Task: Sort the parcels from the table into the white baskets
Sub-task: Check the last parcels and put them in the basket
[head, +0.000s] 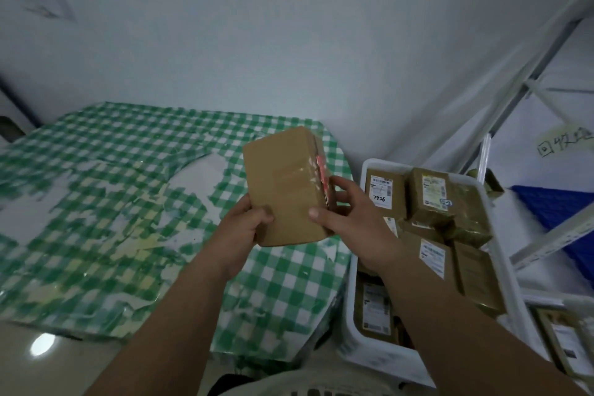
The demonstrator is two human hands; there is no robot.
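While we hold the cardboard parcel (286,186) up off the table (96,170), we judge the step in hand to be the sorting of this one piece, with no other parcel in sight on the checked cloth. Our left hand (247,222) curls round its lower left edge, thumb pressed on the near face. Our right hand (344,212) grips the right edge, thumb on the front and fingers (342,185) wrapped behind. The box stands tilted between the two hands, above the table's right end, its plain face toward us; the torn red label on its right side cannot be read.

Just right of our right hand sits the white basket (508,273), already heaped with labelled parcels (430,199). We think the next move calls for turning the box to find its label, then carrying it rightward over the rim and lowering it onto the pile. Beyond the basket, further right, a white metal rack (546,235) stands against the wall.
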